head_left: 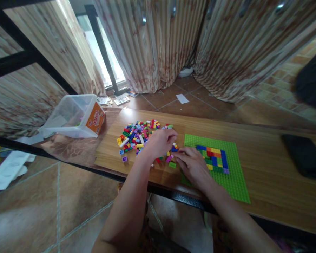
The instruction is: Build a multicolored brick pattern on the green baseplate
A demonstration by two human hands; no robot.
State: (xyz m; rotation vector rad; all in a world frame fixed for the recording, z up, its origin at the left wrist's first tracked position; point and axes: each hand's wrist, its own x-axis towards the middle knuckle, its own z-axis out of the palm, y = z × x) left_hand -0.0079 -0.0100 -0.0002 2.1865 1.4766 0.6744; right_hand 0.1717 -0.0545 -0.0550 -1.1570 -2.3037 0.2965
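My left hand (pixel 159 142) is over the right side of a pile of loose toy bricks (pixel 137 135), its fingers curled down. Whatever it holds, if anything, is hidden. Close by on the right, my right hand (pixel 193 163) has its fingertips drawn together at the pile's edge, and I cannot make out anything between them. Its back partly covers a green baseplate (pixel 237 175). On that plate is a flat block of joined bricks (pixel 214 160) in blue, yellow, red and green. A loose green brick (pixel 172 164) lies below the fingertips, near a pink brick (pixel 169 159).
A clear plastic box (pixel 68 116) with an orange label stands left of the wooden board (pixel 263 154). A dark flat object (pixel 304 156) lies at the right. Black metal bars (pixel 28 56) cross the upper left. Curtains (pixel 158 45) hang behind.
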